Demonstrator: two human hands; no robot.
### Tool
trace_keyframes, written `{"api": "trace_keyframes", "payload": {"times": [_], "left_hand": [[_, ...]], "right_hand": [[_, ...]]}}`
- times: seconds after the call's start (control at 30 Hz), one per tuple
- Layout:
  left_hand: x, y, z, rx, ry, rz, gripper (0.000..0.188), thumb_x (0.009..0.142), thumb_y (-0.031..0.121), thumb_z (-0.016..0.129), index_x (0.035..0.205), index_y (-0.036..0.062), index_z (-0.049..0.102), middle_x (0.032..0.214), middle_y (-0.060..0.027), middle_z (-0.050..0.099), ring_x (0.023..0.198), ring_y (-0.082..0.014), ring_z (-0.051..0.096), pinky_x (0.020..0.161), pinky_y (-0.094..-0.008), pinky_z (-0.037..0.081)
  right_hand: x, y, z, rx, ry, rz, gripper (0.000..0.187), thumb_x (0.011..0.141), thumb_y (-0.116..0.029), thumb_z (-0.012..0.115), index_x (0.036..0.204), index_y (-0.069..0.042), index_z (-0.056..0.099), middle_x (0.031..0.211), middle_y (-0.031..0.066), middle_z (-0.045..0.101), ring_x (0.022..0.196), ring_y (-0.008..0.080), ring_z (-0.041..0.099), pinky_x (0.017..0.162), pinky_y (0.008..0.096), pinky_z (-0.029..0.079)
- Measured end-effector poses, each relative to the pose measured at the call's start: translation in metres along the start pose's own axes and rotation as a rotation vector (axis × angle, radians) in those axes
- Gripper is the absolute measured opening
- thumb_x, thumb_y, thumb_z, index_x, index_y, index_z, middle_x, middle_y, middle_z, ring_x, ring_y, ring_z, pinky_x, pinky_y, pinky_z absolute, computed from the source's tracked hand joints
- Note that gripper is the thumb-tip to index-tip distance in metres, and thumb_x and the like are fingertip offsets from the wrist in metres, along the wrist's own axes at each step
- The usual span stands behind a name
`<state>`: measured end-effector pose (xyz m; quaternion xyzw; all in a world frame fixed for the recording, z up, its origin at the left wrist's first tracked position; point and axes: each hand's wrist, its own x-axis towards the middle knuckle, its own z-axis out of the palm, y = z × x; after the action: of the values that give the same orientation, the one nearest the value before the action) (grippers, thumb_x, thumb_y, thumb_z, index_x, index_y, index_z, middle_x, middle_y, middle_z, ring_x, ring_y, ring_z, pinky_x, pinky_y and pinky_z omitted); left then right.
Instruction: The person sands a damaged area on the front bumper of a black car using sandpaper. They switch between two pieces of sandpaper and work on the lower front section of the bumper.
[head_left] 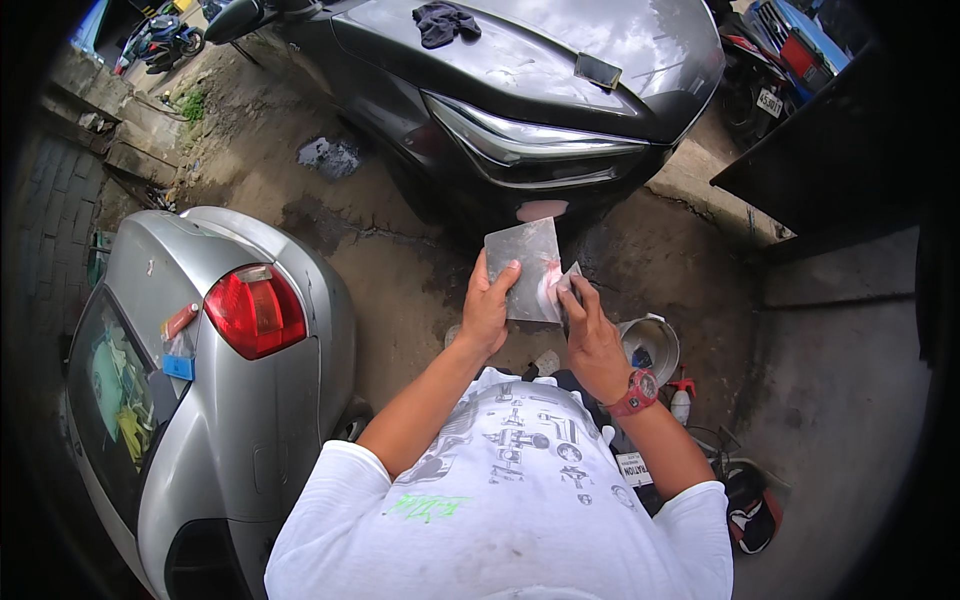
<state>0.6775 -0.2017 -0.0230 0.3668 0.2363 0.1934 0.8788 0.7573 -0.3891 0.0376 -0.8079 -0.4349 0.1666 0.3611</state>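
Note:
My left hand [488, 308] grips a thin grey mixing plate [518, 262] by its left edge, thumb on top. Pink and white putty [551, 278] is smeared along the plate's right side. In the fingers of my right hand [597, 343] is a small grey putty spreader [569, 275], up against the plate's right edge; its lower part is hidden by the fingers. Just beyond the plate, a pink patch [542, 210] shows on the bumper of a dark grey car [390, 130].
A silver car [265, 430] stands close on the left, with a blue box [178, 367] on it. A metal bucket [668, 345] and a spray bottle [681, 402] are at my right. On the dark hood lie a black cloth [443, 22] and a phone-like slab [597, 71].

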Motion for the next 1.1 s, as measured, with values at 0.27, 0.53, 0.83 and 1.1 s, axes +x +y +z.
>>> {"api": "trace_keyframes", "payload": {"times": [0.27, 0.53, 0.83, 1.1], "left_hand": [[0.028, 0.062, -0.066, 0.315, 0.012, 0.124, 0.036, 0.114, 0.019, 0.064, 0.145, 0.0035, 0.058, 0.132, -0.0085, 0.071, 0.12, -0.0138, 0.065, 0.105, -0.0324, 0.052], [0.049, 0.091, -0.1, 0.596, -0.226, 0.044, 0.05, 0.112, 0.032, 0.068, 0.146, -0.0024, 0.059, 0.13, -0.014, 0.073, 0.118, -0.0221, 0.067, 0.105, -0.0361, 0.052], [0.093, 0.09, -0.085, 0.102, -0.145, -0.077, 0.035, 0.114, 0.015, 0.063, 0.146, 0.0059, 0.052, 0.133, -0.0096, 0.069, 0.116, -0.0178, 0.071, 0.104, -0.0355, 0.058], [0.107, 0.055, -0.002, 0.128, -0.34, -0.351, 0.046, 0.112, 0.016, 0.067, 0.154, 0.0069, 0.052, 0.136, -0.0094, 0.069, 0.125, -0.0191, 0.068, 0.106, -0.0376, 0.058]], "right_hand": [[0.035, -0.051, 0.038, -0.601, 0.024, -0.163, 0.068, 0.088, 0.004, 0.067, 0.151, -0.023, 0.067, 0.161, 0.013, 0.054, 0.156, 0.0451, 0.045, 0.126, 0.0758, 0.028], [0.081, -0.097, 0.069, -0.596, 0.172, 0.081, 0.064, 0.088, 0.007, 0.067, 0.144, -0.023, 0.074, 0.151, 0.0086, 0.064, 0.153, 0.0393, 0.051, 0.131, 0.0713, 0.024], [0.064, -0.121, 0.072, -0.492, 0.223, -0.08, 0.066, 0.087, 0.007, 0.073, 0.142, -0.031, 0.074, 0.16, 0.0058, 0.058, 0.159, 0.0379, 0.046, 0.131, 0.0743, 0.028], [0.047, -0.002, 0.024, -0.436, 0.199, 0.447, 0.081, 0.088, 0.005, 0.07, 0.162, -0.015, 0.043, 0.159, 0.0237, 0.048, 0.151, 0.0508, 0.05, 0.117, 0.0543, 0.054]]}}
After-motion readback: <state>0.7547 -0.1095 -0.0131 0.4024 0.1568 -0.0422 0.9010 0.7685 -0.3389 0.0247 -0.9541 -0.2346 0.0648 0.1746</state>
